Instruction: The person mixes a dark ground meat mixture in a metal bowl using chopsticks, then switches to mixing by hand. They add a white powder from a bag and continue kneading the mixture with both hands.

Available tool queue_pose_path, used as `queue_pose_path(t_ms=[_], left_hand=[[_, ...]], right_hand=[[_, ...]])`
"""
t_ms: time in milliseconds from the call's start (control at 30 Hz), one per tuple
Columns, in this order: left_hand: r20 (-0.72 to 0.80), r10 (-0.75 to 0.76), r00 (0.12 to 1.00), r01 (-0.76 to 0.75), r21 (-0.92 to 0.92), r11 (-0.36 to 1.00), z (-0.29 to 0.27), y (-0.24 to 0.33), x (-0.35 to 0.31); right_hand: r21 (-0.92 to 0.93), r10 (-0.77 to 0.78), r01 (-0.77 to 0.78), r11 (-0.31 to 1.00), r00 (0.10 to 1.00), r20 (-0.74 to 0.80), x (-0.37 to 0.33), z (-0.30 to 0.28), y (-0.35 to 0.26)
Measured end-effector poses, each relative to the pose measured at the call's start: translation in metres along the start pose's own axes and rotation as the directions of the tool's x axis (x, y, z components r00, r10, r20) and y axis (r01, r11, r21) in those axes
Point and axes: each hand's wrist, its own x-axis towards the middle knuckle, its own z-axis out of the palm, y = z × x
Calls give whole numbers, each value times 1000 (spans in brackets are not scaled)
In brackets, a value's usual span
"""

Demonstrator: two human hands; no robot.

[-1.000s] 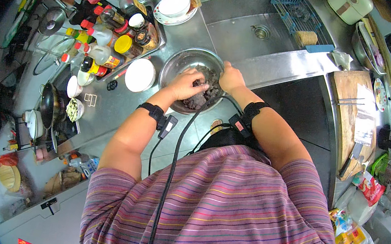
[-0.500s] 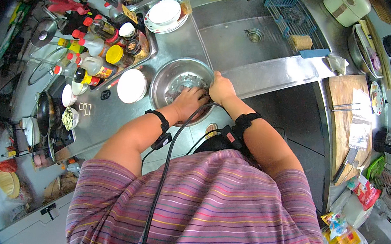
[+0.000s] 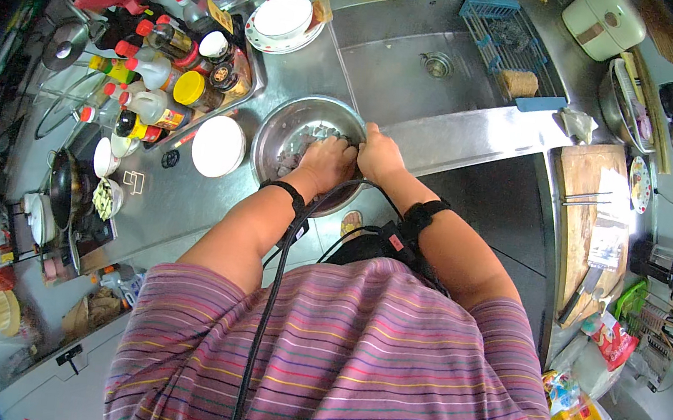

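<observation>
A round stainless steel bowl [image 3: 265, 136] sits on the metal counter at the near edge, left of the sink. Inside it lie small greyish, wet-looking pieces [image 3: 296, 145] whose kind I cannot make out. My left hand [image 3: 328, 164] is down in the bowl with its fingers curled in among the pieces; what they close on is hidden. Gripping the bowl's right rim is my right hand [image 3: 378, 158], thumb pointing up along the edge. A white round bowl or tub [image 3: 219, 147] stands just left of the steel bowl.
Sauce bottles and jars [image 3: 158, 75] crowd a tray at the left. Stacked white dishes [image 3: 283, 17] stand behind. The sink [image 3: 396, 66] holds a blue rack [image 3: 500, 37]. Right, a wooden board [image 3: 573, 231] carries chopsticks and a cleaver [image 3: 582, 295]. A black cable crosses my front.
My left hand's fingers have drawn from spread over the pieces into a curled, fist-like shape. My right hand keeps its hold on the rim. The view has shifted slightly.
</observation>
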Motion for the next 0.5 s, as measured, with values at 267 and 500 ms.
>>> queue_pose_path(t_ms=[267,500], left_hand=[[62,-65,996,75,-175,982,-20,2,-4],[-88,-404,910,262,-633,728,-30,-21,-14]], right_hand=[[-11,-4,3,1000,1000,-9,-6,-2,-6],[-21,19,-19,1000,1000,-12,-3,5,-1]])
